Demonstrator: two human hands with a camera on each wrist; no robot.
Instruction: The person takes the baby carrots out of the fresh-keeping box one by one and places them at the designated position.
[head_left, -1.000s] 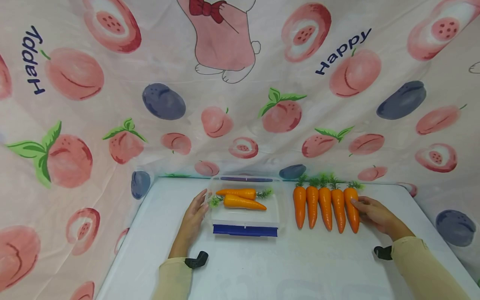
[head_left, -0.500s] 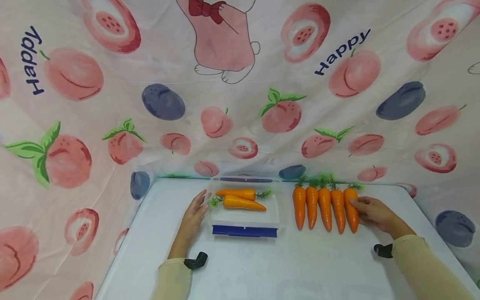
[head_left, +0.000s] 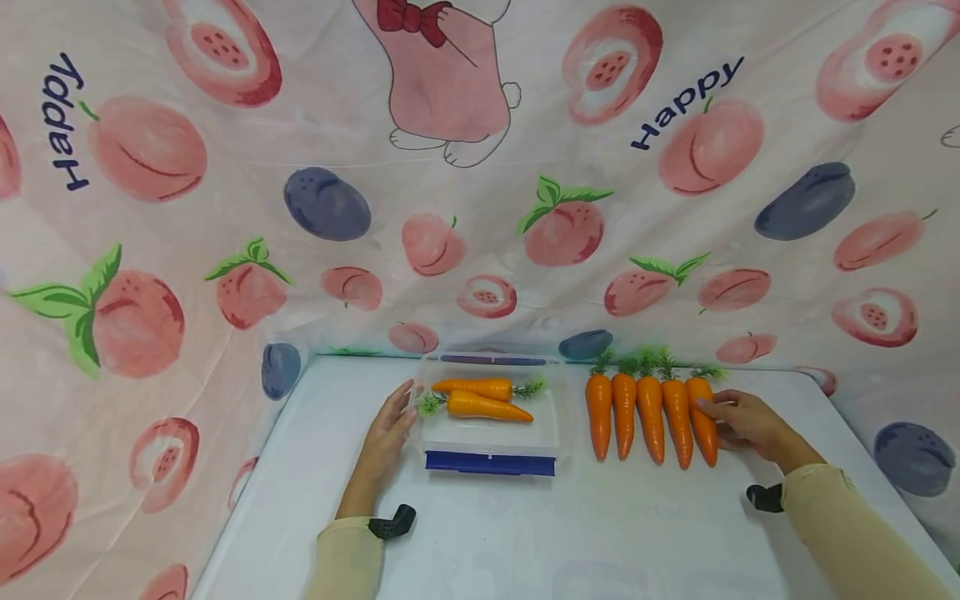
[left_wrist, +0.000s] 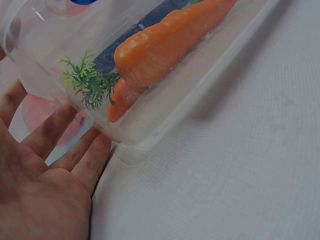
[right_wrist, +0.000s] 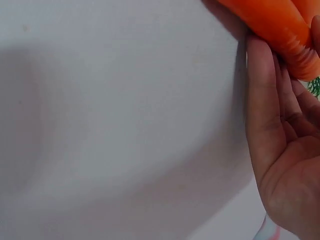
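In the head view a clear plastic food box (head_left: 546, 429) with blue latches lies left of centre, holding two orange toy carrots (head_left: 487, 406) with green tops pointing opposite ways. My left hand (head_left: 388, 429) rests its extended fingertips against the box's left side, as the left wrist view also shows. A row of several toy carrots (head_left: 652, 417) lies to the right, tops away from me. My right hand (head_left: 753, 427) is at the rightmost carrot (head_left: 705, 435), a digit over its top and the other fingers along its right side. The right wrist view cuts off part of that grip.
Everything lies on a white table (head_left: 600, 533). A fruit-printed curtain (head_left: 480, 217) hangs behind it and along both sides. A small black device (head_left: 393, 522) sits on my left wrist and another black device (head_left: 765, 498) on my right.
The rightmost carrot's top has shifted slightly left, toward the row, with my right hand on it. The left hand and the box stay put.
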